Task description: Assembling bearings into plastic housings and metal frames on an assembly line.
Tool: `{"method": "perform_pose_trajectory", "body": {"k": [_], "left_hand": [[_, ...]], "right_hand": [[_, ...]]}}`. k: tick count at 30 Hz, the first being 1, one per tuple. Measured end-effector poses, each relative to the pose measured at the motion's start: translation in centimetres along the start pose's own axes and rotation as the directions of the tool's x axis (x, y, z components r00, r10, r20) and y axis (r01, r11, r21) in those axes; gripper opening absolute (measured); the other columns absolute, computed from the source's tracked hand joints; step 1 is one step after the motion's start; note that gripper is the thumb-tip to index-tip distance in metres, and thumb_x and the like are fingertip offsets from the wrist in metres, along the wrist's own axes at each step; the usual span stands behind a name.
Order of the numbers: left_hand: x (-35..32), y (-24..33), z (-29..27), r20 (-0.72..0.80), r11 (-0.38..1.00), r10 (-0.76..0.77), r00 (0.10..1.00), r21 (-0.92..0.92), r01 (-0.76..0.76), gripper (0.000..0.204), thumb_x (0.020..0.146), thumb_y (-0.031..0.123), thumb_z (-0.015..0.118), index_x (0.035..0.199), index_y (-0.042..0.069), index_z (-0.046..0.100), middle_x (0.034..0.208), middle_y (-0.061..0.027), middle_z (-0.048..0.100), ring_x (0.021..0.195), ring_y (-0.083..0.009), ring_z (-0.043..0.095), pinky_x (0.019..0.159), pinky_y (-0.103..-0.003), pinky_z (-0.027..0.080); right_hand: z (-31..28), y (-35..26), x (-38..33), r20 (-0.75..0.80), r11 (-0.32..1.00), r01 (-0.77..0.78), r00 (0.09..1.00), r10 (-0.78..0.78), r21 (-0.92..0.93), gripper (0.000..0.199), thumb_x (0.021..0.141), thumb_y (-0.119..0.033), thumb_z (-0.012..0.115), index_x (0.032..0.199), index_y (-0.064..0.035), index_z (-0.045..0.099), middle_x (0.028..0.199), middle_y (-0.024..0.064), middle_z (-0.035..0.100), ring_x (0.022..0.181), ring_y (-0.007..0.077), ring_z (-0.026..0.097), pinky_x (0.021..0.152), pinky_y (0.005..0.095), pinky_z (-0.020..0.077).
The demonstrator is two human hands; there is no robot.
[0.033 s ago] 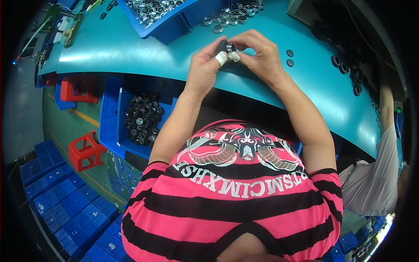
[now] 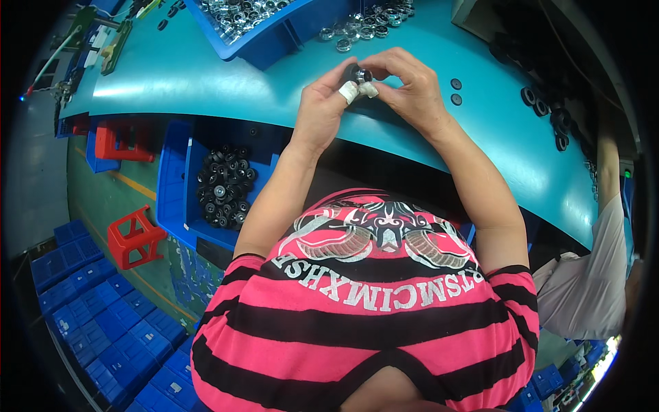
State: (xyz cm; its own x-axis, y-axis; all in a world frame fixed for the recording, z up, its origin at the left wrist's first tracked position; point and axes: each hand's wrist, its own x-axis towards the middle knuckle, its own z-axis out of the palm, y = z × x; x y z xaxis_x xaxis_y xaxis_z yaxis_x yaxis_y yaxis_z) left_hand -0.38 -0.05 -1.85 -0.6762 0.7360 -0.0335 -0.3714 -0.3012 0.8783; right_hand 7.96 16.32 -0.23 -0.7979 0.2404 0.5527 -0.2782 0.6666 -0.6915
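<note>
Over the teal tabletop my two hands meet around one small round part. My left hand (image 2: pixel 322 103) pinches a black rubber ring (image 2: pixel 351 72). My right hand (image 2: pixel 414 86) grips the shiny metal hub (image 2: pixel 365 75) set against that ring; how far the hub sits inside it I cannot tell. Both thumbs wear white wrapping. Beyond my hands lie loose metal hubs (image 2: pixel 343 45) beside a blue bin (image 2: pixel 261 34) filled with more of them. To the right, two black rings (image 2: pixel 456 91) rest on the table.
Below the table edge at left, a blue crate (image 2: pixel 195 206) holds several black wheels (image 2: pixel 223 189). Black rings (image 2: pixel 541 107) pile up at the right, near another person's arm (image 2: pixel 608 165). Red stools (image 2: pixel 135 237) and stacked blue crates (image 2: pixel 103 329) stand on the floor at left.
</note>
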Motion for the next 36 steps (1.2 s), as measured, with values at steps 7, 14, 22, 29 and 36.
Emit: {"method": "perform_pose_trajectory", "body": {"k": [7, 14, 22, 29, 36], "left_hand": [[-0.2, -0.4, 1.5, -0.039, 0.961, 0.077, 0.996, 0.268, -0.064, 0.031, 0.101, 0.007, 0.058, 0.131, -0.003, 0.058, 0.114, -0.0086, 0.067, 0.103, -0.0137, 0.063, 0.088, -0.028, 0.052], [0.4, -0.7, 0.2, -0.084, 0.993, 0.088, 0.993, 0.087, -0.081, 0.024, 0.102, 0.008, 0.059, 0.123, -0.003, 0.06, 0.107, -0.0091, 0.067, 0.09, -0.0164, 0.067, 0.072, -0.03, 0.059], [0.6, 0.2, 1.1, -0.025, 0.945, 0.257, 0.966, 0.216, -0.246, 0.022, 0.101, 0.008, 0.062, 0.12, -0.002, 0.064, 0.097, -0.0068, 0.068, 0.08, -0.0142, 0.067, 0.065, -0.028, 0.059], [1.3, 0.0, 1.2, -0.067, 0.91, 0.264, 0.962, 0.346, -0.226, 0.021, 0.099, 0.009, 0.064, 0.118, 0.001, 0.068, 0.09, -0.0055, 0.069, 0.069, -0.0114, 0.064, 0.056, -0.025, 0.055], [2.3, 0.0, -0.2, -0.055, 0.928, 0.087, 0.995, 0.367, -0.061, 0.027, 0.101, 0.012, 0.06, 0.126, 0.003, 0.065, 0.092, -0.0068, 0.069, 0.068, -0.0124, 0.065, 0.056, -0.025, 0.055]], "right_hand": [[0.5, -0.6, -0.5, 0.043, 0.992, 0.066, 0.997, -0.062, -0.103, 0.044, 0.072, -0.002, 0.079, 0.114, -0.0102, 0.071, 0.099, 0.0063, 0.068, 0.085, 0.0208, 0.07, 0.074, 0.0329, 0.058], [-0.5, 0.9, 0.1, 0.171, 0.892, -0.33, 0.942, 0.29, 0.309, 0.043, 0.085, -0.003, 0.073, 0.128, -0.0042, 0.066, 0.118, 0.0085, 0.068, 0.105, 0.0168, 0.069, 0.095, 0.0316, 0.0551], [0.3, 1.4, -0.6, 0.255, 0.819, -0.386, 0.919, 0.301, 0.425, 0.032, 0.083, -0.014, 0.076, 0.114, -0.0078, 0.077, 0.109, 0.0079, 0.072, 0.096, 0.0172, 0.067, 0.086, 0.03, 0.0525], [0.2, 0.3, -0.5, 0.107, 0.922, -0.276, 0.961, 0.256, 0.273, 0.028, 0.083, -0.018, 0.08, 0.11, -0.0113, 0.079, 0.102, 0.0076, 0.074, 0.093, 0.0179, 0.068, 0.085, 0.0311, 0.0529], [0.9, 1.2, -0.5, 0.17, 0.818, -0.474, 0.881, 0.442, 0.327, 0.029, 0.084, -0.016, 0.077, 0.112, -0.0083, 0.078, 0.101, 0.0077, 0.075, 0.091, 0.016, 0.069, 0.08, 0.0287, 0.0543]]}}
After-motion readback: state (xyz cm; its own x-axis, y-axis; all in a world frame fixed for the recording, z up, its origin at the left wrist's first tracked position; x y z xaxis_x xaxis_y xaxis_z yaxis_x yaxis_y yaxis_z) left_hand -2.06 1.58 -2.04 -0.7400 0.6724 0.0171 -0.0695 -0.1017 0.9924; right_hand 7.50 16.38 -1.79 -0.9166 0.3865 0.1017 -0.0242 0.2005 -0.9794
